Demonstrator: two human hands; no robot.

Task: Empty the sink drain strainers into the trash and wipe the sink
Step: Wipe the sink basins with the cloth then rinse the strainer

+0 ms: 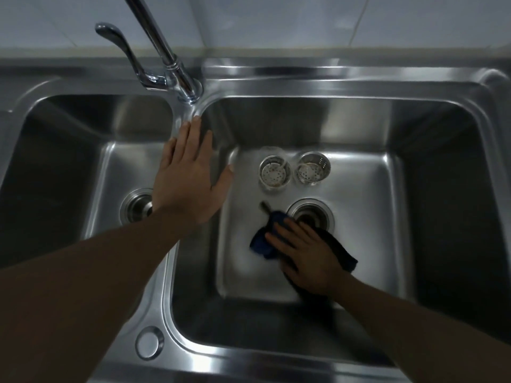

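A double-bowl stainless steel sink (331, 76) is seen from above in dim light, set against a wall of pale tiles (276, 20). A chrome faucet (166, 51) with a long lever handle (119, 42) rises from the back rim, above the divider between the left bowl (69, 150) and the larger right bowl (414, 217). A small round cap (149, 342) sits on the front rim.

Two bare forearms reach in from the bottom edge. The left hand (190, 175) lies flat over the divider, fingers straight and slightly spread, holding nothing.

On the floor of the right bowl, the right hand (304, 252) presses palm down on a dark blue cloth (262, 241). Its fingers are stretched flat across the fabric rather than curled round it. The cloth spreads out past both sides of the hand and lies just beside the open right drain (312, 214), covering part of its near edge.

Two metal strainers sit upright and side by side on the same floor, beyond the drain, apart from the cloth and from both hands: the left strainer (274, 172) and the right strainer (313, 167). Each shows its perforated base. The left drain (137, 207) is partly hidden behind the left wrist.
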